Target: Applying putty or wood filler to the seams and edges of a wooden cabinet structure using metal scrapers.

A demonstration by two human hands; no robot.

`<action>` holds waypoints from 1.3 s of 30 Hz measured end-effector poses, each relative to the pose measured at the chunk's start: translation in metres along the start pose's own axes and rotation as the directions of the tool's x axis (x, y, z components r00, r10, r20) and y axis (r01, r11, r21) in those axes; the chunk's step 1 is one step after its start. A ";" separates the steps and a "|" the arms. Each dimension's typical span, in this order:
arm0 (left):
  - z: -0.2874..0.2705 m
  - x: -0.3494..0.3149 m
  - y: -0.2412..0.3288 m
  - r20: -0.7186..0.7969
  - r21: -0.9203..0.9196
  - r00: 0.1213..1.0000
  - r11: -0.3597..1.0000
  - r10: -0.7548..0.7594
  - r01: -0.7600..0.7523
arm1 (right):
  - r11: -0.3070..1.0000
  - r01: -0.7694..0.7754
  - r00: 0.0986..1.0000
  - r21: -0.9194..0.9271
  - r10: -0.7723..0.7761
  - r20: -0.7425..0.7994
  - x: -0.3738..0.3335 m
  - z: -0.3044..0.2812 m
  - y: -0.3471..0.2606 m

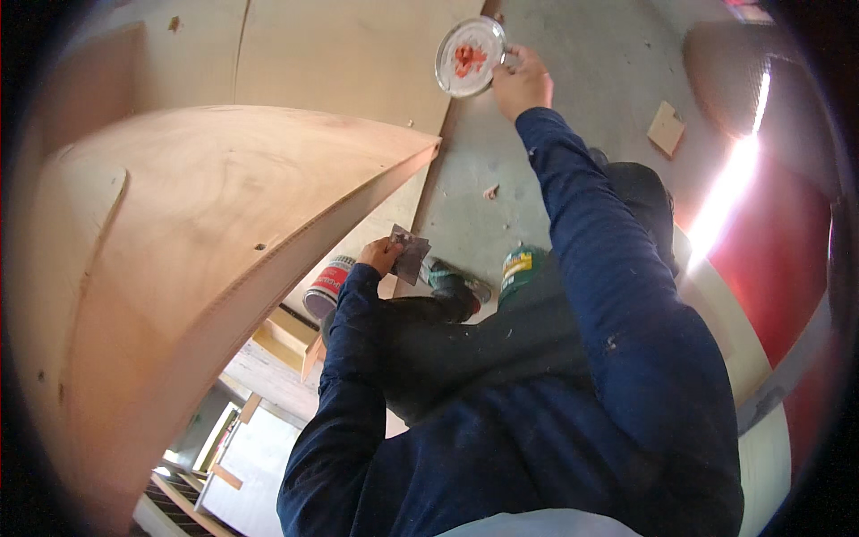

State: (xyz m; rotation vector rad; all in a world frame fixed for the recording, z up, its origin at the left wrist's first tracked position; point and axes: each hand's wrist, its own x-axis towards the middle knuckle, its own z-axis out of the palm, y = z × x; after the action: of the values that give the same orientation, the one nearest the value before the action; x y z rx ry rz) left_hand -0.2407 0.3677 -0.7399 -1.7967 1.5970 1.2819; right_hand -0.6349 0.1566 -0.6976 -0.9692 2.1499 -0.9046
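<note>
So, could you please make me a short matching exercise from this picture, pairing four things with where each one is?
Things
1. Round lid
2. Flat grey scraper
3. Green container
4. Small wooden piece

Places
A. Partly hidden by the dark trousers
B. In the right hand
C. Lying on the grey floor, upper right of the picture
D. In the left hand

Pairs: 1-B, 2-D, 3-A, 4-C

We see pale lettering (331, 281) on a red-banded can (327, 288). A green container (512, 291) bears a yellow label (518, 263), its print too small for us to read.
</note>
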 end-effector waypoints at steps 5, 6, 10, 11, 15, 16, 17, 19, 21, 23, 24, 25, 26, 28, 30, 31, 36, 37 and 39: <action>-0.038 0.054 0.007 0.120 0.000 0.979 0.986 0.163 -0.164 | 0.996 -0.034 0.996 -0.086 0.042 0.084 0.014 0.086 0.066; -0.045 0.057 0.007 0.025 0.100 0.985 0.980 0.169 -0.171 | 0.992 -0.098 0.990 -0.078 0.105 0.096 0.016 0.100 0.084; -0.064 0.049 0.008 -0.182 0.044 0.938 0.955 0.296 -0.293 | 0.945 -0.306 0.950 0.112 0.297 0.093 0.030 0.147 0.128; -0.067 0.043 0.010 -0.172 0.054 0.946 0.962 0.274 -0.269 | 0.953 -0.263 0.963 0.148 0.249 0.105 0.029 0.154 0.132; -0.070 0.007 0.024 -0.244 -0.029 0.958 0.987 0.147 -0.158 | 0.946 -0.220 0.974 0.239 0.227 -0.003 0.009 0.167 0.126; -0.070 -0.002 0.029 -0.212 -0.079 0.975 0.994 0.063 -0.081 | 0.946 -0.304 0.953 0.112 0.300 0.050 0.006 0.167 0.123; -0.071 -0.013 0.033 -0.251 0.168 0.938 0.965 0.239 -0.201 | 0.930 -0.367 0.925 -0.023 0.367 0.094 0.007 0.169 0.119; -0.072 -0.036 0.037 -0.315 0.158 0.934 0.980 0.168 -0.123 | 0.951 -0.293 0.956 0.104 0.290 0.039 0.005 0.170 0.120; -0.075 -0.059 0.037 -0.399 0.055 0.911 0.995 0.101 -0.086 | 0.903 -0.428 0.904 -0.046 0.427 -0.022 0.010 0.173 0.124; -0.074 -0.082 0.031 -0.539 -0.161 0.842 0.984 -0.020 -0.080 | 0.919 -0.394 0.919 -0.036 0.394 -0.013 0.016 0.180 0.121; -0.074 -0.095 0.025 -0.641 -0.156 0.768 0.980 -0.006 -0.123 | 0.921 -0.390 0.921 -0.021 0.390 -0.020 0.016 0.182 0.114; -0.074 -0.103 0.021 -0.718 -0.172 0.696 0.973 -0.018 -0.152 | 0.932 -0.361 0.933 -0.017 0.361 0.004 0.018 0.183 0.105; -0.076 -0.109 0.016 -0.790 -0.194 0.613 0.952 -0.008 -0.238 | 0.952 -0.032 0.998 -0.303 0.049 0.048 0.020 0.179 0.092; -0.080 -0.118 0.008 -0.820 -0.309 0.569 0.884 -0.061 -0.351 | 0.810 0.326 0.944 -0.487 -0.306 0.123 0.012 0.165 0.057; -0.081 -0.126 0.002 -0.821 -0.458 0.546 0.762 -0.165 -0.458 | 0.988 0.102 0.991 0.117 -0.091 -0.098 -0.008 0.136 0.013; -0.081 -0.130 0.001 -0.827 -0.499 0.514 0.717 -0.226 -0.487 | 0.925 0.058 0.989 0.376 -0.003 -0.145 -0.020 0.115 -0.009; -0.076 -0.161 0.012 -0.783 -0.616 0.570 0.189 -0.249 -0.765 | 0.549 0.145 0.950 0.823 0.154 -0.270 -0.121 0.007 -0.084; -0.076 -0.168 0.015 -0.758 -0.636 0.605 0.067 -0.245 -0.769 | 0.548 0.204 0.957 0.811 0.064 -0.284 -0.145 -0.008 -0.090; -0.076 -0.180 0.022 -0.786 -0.582 0.559 0.013 -0.262 -0.813 | 0.540 0.568 0.818 0.621 -0.459 -0.348 -0.201 -0.017 -0.091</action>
State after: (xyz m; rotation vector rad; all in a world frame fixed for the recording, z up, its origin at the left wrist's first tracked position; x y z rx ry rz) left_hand -0.2195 0.4001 -0.5472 -3.3782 1.5911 2.5990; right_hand -0.5022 0.2773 -0.5687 -1.1422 1.3499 -1.9682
